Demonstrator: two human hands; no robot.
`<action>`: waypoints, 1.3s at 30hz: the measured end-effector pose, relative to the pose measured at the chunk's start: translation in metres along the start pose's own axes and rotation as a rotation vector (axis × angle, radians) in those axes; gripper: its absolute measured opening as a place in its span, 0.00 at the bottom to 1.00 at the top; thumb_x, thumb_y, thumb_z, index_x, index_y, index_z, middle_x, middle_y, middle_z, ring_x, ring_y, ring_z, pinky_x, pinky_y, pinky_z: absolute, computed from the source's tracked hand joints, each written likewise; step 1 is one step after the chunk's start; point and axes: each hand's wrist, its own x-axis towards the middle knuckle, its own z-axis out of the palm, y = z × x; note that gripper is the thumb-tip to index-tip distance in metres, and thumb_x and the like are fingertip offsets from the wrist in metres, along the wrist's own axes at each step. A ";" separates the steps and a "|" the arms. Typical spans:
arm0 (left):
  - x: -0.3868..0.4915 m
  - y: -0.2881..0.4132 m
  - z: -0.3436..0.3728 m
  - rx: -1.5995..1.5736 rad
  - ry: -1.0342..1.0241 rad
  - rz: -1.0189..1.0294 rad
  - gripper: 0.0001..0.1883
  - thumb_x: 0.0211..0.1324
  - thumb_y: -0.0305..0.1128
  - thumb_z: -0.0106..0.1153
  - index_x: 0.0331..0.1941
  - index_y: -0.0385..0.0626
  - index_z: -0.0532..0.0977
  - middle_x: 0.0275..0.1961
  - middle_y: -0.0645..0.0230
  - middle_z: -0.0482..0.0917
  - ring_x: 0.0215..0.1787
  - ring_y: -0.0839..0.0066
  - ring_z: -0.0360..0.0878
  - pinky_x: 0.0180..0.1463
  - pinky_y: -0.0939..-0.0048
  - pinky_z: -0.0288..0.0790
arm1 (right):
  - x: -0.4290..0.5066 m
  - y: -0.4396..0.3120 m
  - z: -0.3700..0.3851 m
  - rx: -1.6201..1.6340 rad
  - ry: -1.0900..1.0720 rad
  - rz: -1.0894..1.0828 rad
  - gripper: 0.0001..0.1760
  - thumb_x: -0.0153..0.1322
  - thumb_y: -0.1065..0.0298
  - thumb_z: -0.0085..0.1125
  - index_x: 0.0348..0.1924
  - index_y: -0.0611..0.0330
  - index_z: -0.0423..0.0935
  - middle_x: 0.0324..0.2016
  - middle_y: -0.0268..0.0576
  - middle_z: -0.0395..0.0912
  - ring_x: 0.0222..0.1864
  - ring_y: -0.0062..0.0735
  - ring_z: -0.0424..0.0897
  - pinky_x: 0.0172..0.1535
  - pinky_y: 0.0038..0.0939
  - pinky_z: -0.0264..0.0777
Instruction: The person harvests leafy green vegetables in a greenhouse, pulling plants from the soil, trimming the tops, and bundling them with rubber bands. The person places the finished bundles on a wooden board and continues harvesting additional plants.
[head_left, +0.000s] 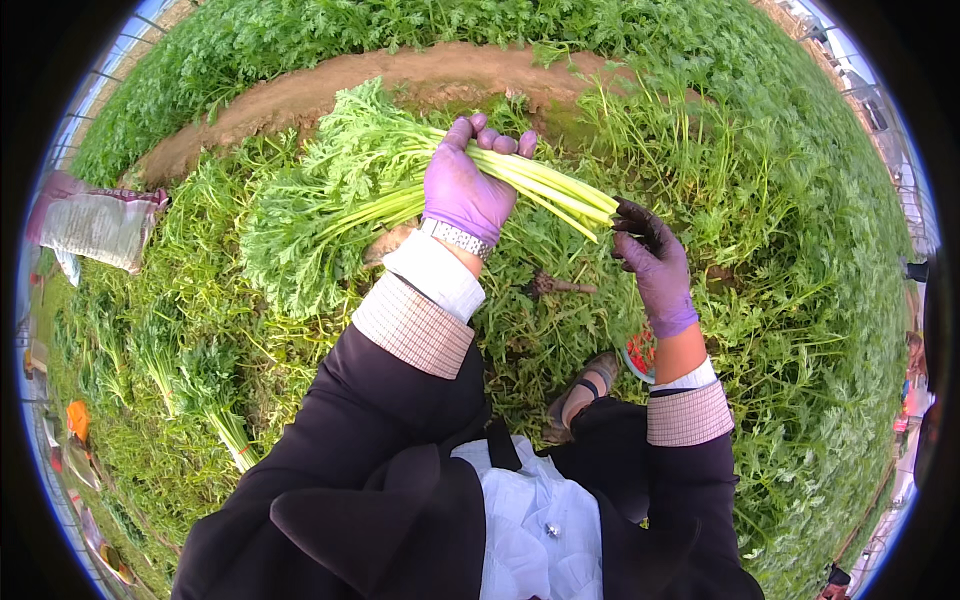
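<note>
My left hand (471, 176), in a purple glove, is closed around a bunch of leafy greens (360, 180) that look like garland chrysanthemum. Its feathery leaves spread to the left, and the pale stems (551, 184) point right. At the stem ends is my right hand (654, 262), also gloved, with dark soil on its fingers. Its fingertips are bent close against the ends; whether they pinch any stem is unclear. Below the stems, a short brown tool handle (562, 285) lies among the plants. Partly behind my right wrist sits a blue-rimmed bowl (628, 361) with small red items.
Bundles of greens (221, 409) with red bands lie on the ground at left. Beyond them rests a white and purple sack (97, 221). A bare soil ridge (420, 71) curves across the front. Standing greens (825, 375) fill the right side. My shoe (600, 371) is below the bunch.
</note>
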 end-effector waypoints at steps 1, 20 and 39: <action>0.000 -0.003 -0.001 0.009 0.002 -0.007 0.12 0.72 0.38 0.38 0.34 0.46 0.66 0.21 0.74 0.61 0.22 0.75 0.60 0.59 0.51 0.69 | -0.002 0.001 0.005 0.095 -0.029 0.016 0.22 0.68 0.72 0.63 0.54 0.71 0.72 0.41 0.43 0.79 0.39 0.24 0.78 0.44 0.23 0.74; -0.016 -0.009 0.015 0.366 -0.372 0.172 0.15 0.69 0.43 0.48 0.32 0.45 0.70 0.18 0.74 0.60 0.21 0.76 0.59 0.49 0.65 0.66 | 0.011 0.004 -0.007 -0.767 0.216 0.080 0.21 0.71 0.61 0.56 0.55 0.59 0.75 0.52 0.44 0.78 0.51 0.40 0.78 0.53 0.38 0.71; -0.024 0.122 -0.020 0.915 -0.145 0.359 0.14 0.55 0.36 0.64 0.44 0.43 0.78 0.42 0.67 0.83 0.46 0.75 0.79 0.57 0.71 0.68 | 0.126 0.015 0.172 -0.146 -0.062 -0.270 0.34 0.73 0.42 0.54 0.43 0.75 0.75 0.32 0.45 0.79 0.34 0.28 0.73 0.43 0.30 0.69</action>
